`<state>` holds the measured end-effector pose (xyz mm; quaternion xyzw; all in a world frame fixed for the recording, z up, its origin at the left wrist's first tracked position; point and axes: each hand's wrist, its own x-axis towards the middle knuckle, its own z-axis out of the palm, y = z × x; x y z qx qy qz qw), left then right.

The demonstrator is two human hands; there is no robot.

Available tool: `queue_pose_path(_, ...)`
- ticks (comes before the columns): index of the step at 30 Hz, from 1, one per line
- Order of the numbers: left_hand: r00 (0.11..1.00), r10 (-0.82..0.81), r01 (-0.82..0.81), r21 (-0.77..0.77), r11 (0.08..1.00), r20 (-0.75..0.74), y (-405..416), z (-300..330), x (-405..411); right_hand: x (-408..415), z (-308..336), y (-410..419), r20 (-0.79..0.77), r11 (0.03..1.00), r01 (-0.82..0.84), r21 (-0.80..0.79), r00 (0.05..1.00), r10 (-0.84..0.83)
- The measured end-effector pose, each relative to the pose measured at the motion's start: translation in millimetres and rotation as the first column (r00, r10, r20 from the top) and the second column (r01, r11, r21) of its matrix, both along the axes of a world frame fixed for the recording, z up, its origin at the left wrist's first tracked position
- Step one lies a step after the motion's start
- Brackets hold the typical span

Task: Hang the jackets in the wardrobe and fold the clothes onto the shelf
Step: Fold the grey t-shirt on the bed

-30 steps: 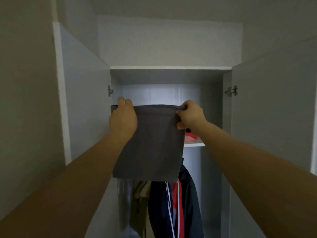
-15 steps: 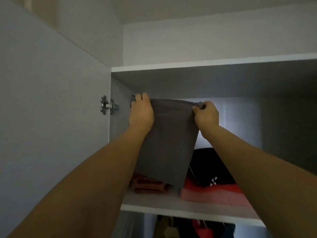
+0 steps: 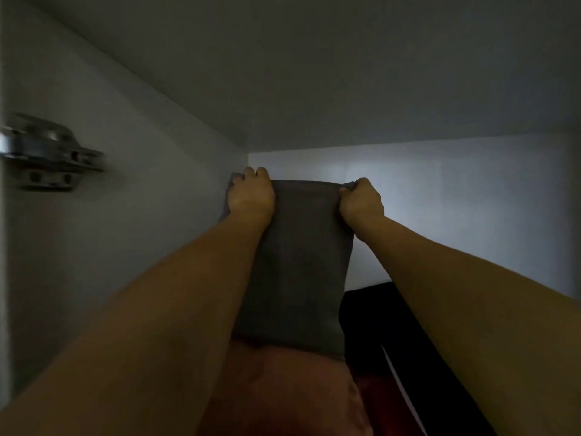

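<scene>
**Grey cloth held inside the shelf space**

A folded grey cloth (image 3: 292, 262) is held up inside the wardrobe's shelf space, close to the left side wall (image 3: 132, 190). Its far top edge is gripped at both corners: the left corner is clenched by the left hand (image 3: 250, 196), fingers curled over the edge; the right corner is pinched by the right hand (image 3: 361, 202), fabric bunched in the fist. The cloth's long axis runs from the hands back toward the camera, the gripped edge pointing at the back wall (image 3: 440, 196). Its near end lies over a reddish folded garment (image 3: 283, 391); contact cannot be confirmed in the dim light. Just right of the cloth a black garment (image 3: 393, 335) with a thin white line is seen. A metal hinge (image 3: 47, 152), blurred, is fixed left of the cloth on the side wall. No legible writing or label is found.
</scene>
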<state>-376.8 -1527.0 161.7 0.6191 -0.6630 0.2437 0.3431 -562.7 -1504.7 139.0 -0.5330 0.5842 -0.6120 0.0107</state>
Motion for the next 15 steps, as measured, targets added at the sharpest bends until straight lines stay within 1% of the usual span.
queue_pose_path(3, 0.999, 0.033, -0.036, 0.078, 0.996, 0.041, -56.4, -12.5, -5.8, -2.4, -13.8, -53.0, -0.019, 0.999, -0.016, 0.047, 1.000, 0.017)
queue_pose_path(6, 0.997, 0.043, -0.054, 0.186, 0.981, 0.064, -107.8, -39.9, -14.0, -5.2, -36.1, -102.0, -0.037, 0.985, 0.021, 0.169, 0.999, -0.015)
queue_pose_path(8, 0.995, 0.038, -0.060, 0.240, 0.969, 0.092, -137.2, -64.2, -20.2, -10.9, -59.5, -130.6, -0.047, 0.969, 0.057, 0.241, 0.998, -0.047)
queue_pose_path(11, 0.997, -0.022, -0.005, 0.331, 0.944, 0.076, -171.5, -103.7, -25.4, -16.2, -108.3, -163.4, -0.060, 0.937, 0.078, 0.341, 0.996, -0.061)
queue_pose_path(12, 0.997, -0.041, 0.014, 0.360, 0.933, 0.066, -180.2, -117.5, -25.5, -14.2, -125.0, -170.7, -0.068, 0.934, 0.089, 0.346, 0.995, -0.070)
queue_pose_path(15, 0.999, -0.043, 0.042, 0.436, 0.899, -0.009, -193.6, -156.8, -21.2, -2.3, -167.2, -182.2, -0.155, 0.948, 0.143, 0.284, 0.983, -0.101)
